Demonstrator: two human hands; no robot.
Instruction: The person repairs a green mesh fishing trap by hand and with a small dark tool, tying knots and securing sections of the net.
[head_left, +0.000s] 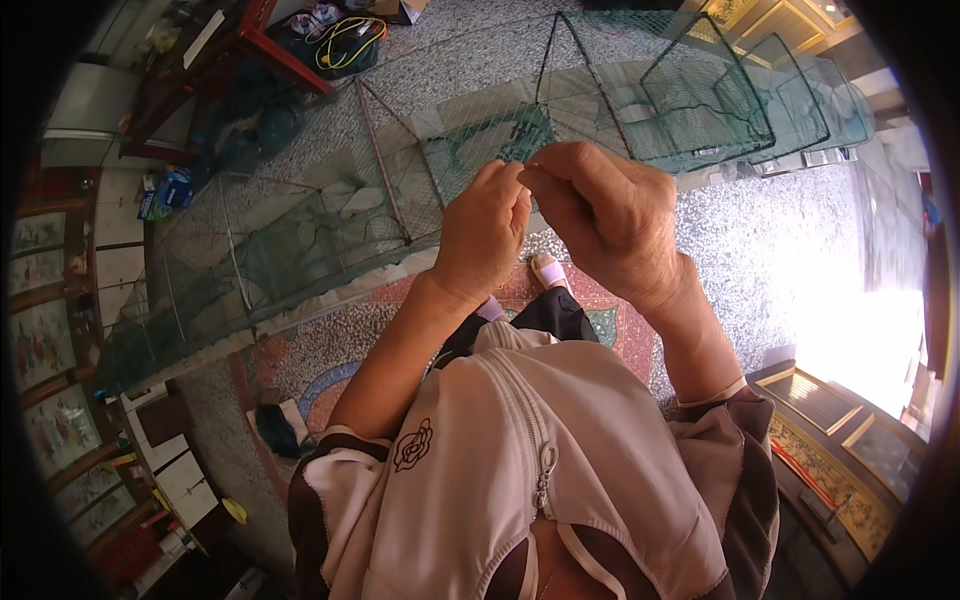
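My left hand (482, 230) and my right hand (625, 225) are raised in front of me, their fingertips meeting in a pinch. Both are closed; whatever sits between the fingers is too small or hidden to make out. Just beyond them stretches a long green mesh net trap (690, 95) with dark rectangular frames, running from the lower left to the upper right. Its frames stand upright at the right, while the netting on the left hangs looser. From this view I cannot tell whether my fingers touch the mesh or a thread from it.
Upper left, a red wooden frame (285, 60) stands near a dark container with a yellow cord (345, 42). A blue package (175, 190) lies by the left cabinets (65, 340). Gold-panelled doors (810, 400) are at the lower right. My feet are on a patterned floor (635, 340).
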